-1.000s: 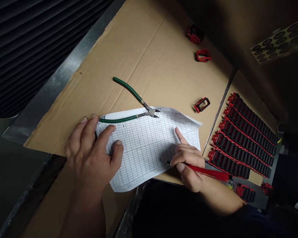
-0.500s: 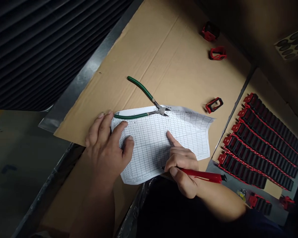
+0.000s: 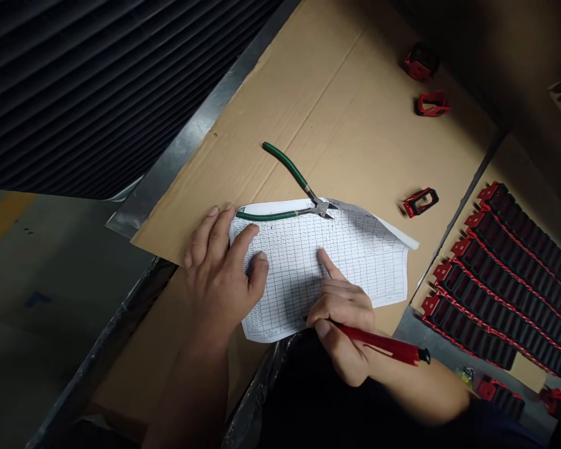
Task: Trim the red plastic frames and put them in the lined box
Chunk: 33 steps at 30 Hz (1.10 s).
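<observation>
A printed sheet with a grid lies on the cardboard, its right end curling up. My left hand rests over the sheet's left edge, fingers spread. My right hand holds a red pen between thumb and curled fingers, the dark tip near the sheet's lower edge. Its index finger stretches out and points at a spot among the grid's rows. Green-handled cutting pliers lie with jaws apart across the sheet's top edge, one handle on the paper near my left hand, the other on the cardboard.
Cardboard covers the bench. Three loose red-and-black parts, one being a frame, lie toward the right. Rows of similar parts stand at far right. A dark ribbed surface rises at upper left beside a metal edge.
The whole view has shifted, so most things appear farther right. The sheet's right end is curled up more. Both hands keep about the same places on the paper.
</observation>
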### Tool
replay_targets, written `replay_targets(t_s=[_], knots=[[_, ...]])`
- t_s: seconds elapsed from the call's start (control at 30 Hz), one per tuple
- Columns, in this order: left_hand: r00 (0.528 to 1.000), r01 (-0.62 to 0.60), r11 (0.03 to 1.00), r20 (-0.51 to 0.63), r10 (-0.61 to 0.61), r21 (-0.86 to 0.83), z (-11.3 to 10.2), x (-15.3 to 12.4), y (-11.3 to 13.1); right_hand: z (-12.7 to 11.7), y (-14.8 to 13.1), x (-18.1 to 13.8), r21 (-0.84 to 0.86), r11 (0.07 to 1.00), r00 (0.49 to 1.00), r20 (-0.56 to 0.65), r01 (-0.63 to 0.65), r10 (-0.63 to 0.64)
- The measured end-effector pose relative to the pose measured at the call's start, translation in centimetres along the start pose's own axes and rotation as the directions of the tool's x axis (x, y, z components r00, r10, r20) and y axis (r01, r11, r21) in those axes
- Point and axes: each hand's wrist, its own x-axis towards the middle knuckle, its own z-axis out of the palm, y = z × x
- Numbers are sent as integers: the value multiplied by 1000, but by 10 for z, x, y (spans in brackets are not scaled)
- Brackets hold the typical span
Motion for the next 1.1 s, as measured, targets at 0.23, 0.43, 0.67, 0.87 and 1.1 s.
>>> replay_targets(t_s=[0.23,0.43,0.67,0.87,1.1], knots=[[999,-41,999,-17,41,13,1,-1,-2,28,2,1,11,989,989,13,150,-150],[998,-67,998,4,67,-4,-1,-2,-6,31,0,15,44,993,993,-53,109,-106],[998,-56,998,17,56,13,-4,-2,-4,16,17,40,-206,978,982,-189,-10,-30],[993,-74,997,87,75,-8,-10,-1,-6,22,27,34,-266,963,977,-212,-38,-19],[995,-53,999,81,54,-9,-11,0,-5,29,28,35,-357,934,969,-232,-6,-82]])
